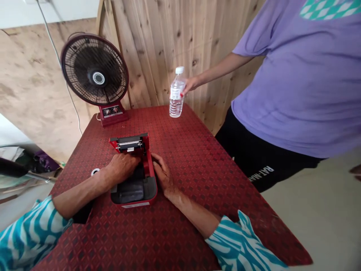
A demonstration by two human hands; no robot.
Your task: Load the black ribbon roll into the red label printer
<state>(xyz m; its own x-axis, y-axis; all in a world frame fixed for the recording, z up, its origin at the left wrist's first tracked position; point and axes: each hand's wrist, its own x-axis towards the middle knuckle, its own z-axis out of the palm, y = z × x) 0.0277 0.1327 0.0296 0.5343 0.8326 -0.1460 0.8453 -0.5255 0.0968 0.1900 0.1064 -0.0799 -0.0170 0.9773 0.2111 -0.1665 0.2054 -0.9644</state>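
A red and black label printer [153, 188] stands on the table with its lid [129, 141] raised. My left hand [124, 165] reaches into its inside, fingers bent and closed; the fingertips and anything in them are hidden. Against the printer's right side wall, my right hand [165, 175] holds the body, thumb and fingers along the edge. A small white ring-shaped thing, perhaps the end of a roll [95, 171], lies beyond my left forearm, partly covered by it.
A dark red fan [96, 71] stands at the table's far left corner. Another person's hand [189, 85] holds a clear water bottle [176, 99] over the far edge of the red patterned table [191, 158]. That person, in a purple shirt [296, 79], stands at the right. Wooden boards line the back.
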